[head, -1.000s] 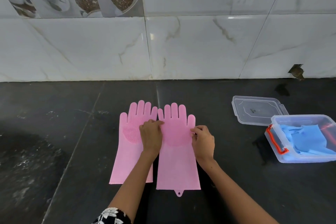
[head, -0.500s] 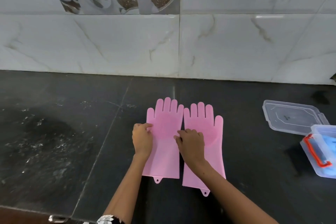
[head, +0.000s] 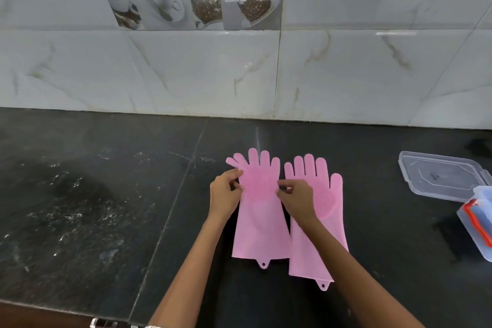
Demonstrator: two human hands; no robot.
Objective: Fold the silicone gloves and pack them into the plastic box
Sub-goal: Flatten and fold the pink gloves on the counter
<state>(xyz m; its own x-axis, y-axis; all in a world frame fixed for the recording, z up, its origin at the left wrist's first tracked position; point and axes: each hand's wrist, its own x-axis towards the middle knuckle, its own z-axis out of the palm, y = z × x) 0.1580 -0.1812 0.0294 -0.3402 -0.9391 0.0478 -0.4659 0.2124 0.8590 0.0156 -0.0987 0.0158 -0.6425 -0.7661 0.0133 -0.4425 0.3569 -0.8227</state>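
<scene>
Two pink silicone gloves lie flat side by side on the black counter, fingers pointing at the wall. My left hand (head: 225, 194) pinches the left edge of the left glove (head: 259, 224) at palm height. My right hand (head: 298, 198) pinches that same glove's right edge and lies partly over the right glove (head: 326, 208). The left glove's thumb sticks up and out at its upper left. The clear plastic box (head: 476, 224) with an orange latch sits at the right edge, mostly cut off.
The box's clear lid (head: 443, 176) lies flat on the counter behind the box, at the right. A marble-tiled wall (head: 239, 74) closes the back of the counter. The counter's front edge (head: 66, 306) runs along the lower left.
The view has swung left, so the box is nearly out of frame. Both hands shifted from the right glove to the left glove's two edges, and its thumb has lifted outward.
</scene>
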